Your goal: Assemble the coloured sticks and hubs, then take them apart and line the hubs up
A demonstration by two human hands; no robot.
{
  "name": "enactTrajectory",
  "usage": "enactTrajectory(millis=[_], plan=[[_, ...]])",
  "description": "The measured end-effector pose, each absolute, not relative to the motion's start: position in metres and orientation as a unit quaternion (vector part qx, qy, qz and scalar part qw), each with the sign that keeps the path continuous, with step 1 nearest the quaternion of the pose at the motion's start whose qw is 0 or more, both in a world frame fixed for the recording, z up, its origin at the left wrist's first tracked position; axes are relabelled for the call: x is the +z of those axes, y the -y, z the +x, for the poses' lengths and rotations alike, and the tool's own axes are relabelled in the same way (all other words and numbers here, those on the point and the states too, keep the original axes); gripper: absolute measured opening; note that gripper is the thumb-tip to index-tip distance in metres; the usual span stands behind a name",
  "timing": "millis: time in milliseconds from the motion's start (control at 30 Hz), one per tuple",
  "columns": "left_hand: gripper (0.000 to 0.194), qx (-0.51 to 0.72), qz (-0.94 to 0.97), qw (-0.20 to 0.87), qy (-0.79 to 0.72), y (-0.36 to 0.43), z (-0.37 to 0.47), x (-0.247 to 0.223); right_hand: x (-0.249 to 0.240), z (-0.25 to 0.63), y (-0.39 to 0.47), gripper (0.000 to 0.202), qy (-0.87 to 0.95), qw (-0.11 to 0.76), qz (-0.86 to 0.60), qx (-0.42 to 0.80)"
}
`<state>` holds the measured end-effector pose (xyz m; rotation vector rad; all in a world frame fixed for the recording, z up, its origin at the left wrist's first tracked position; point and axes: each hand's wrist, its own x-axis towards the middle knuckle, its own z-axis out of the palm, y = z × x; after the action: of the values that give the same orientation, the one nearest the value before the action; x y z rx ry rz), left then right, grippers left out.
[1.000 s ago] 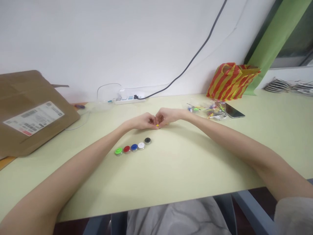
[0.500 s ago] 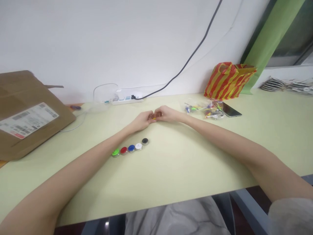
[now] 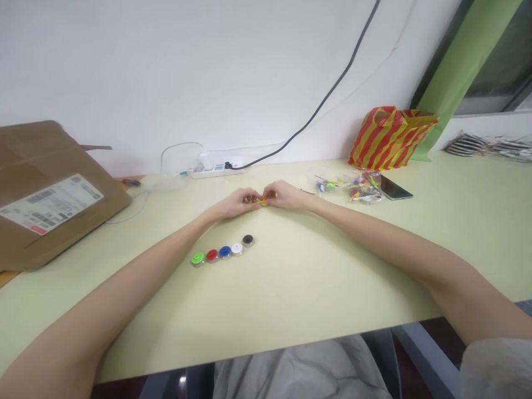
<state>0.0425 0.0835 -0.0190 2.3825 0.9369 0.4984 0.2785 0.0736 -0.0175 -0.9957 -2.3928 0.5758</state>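
Observation:
My left hand (image 3: 241, 203) and my right hand (image 3: 282, 195) meet above the pale table, fingertips pinched together. Between them is a small yellow piece (image 3: 263, 203), mostly covered by the fingers, so its kind cannot be made out. Nearer to me stands a slanting row of small round pieces with clear lower parts and coloured tops: green (image 3: 198, 259), red (image 3: 212, 255), blue (image 3: 225, 252), white (image 3: 236, 249) and black (image 3: 248, 240). The black one sits slightly apart from the others.
Clear bags of small colourful parts (image 3: 366, 191) lie right of my hands, beside a phone (image 3: 394, 187). Behind them stands a red-and-yellow striped bag (image 3: 390, 138). A power strip (image 3: 218, 169) with a black cable lies along the wall. A cardboard parcel (image 3: 54, 166) occupies the left.
More of the yellow piece shows between my fingertips, and my left fingers have spread slightly. The view has shifted a little. The row of round pieces stays put.

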Motion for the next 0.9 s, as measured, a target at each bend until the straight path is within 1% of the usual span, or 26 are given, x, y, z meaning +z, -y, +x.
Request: enactTrajectory(millis=[200,500,733,900], plan=[[0.047,0.190,0.877,0.277,-0.344,-0.0826,0.0419,-0.0171,-0.0182,0.2801,-0.0754,0.008,0.871,0.257,-0.356,0.223],[0.047,0.189,0.873,0.295,-0.340,-0.0860,0.0399,-0.0194,-0.0203,0.2781,-0.0794,0.004,0.877,0.248,-0.364,0.191],[0.051,0.193,0.865,0.307,-0.346,-0.0836,0.0408,-0.0184,-0.0183,0.2808,-0.0795,0.007,0.882,0.244,-0.349,0.202],[0.049,0.190,0.866,0.302,-0.350,-0.0830,0.0407,-0.0184,-0.0190,0.2833,-0.0820,0.010,0.885,0.243,-0.338,0.208]])
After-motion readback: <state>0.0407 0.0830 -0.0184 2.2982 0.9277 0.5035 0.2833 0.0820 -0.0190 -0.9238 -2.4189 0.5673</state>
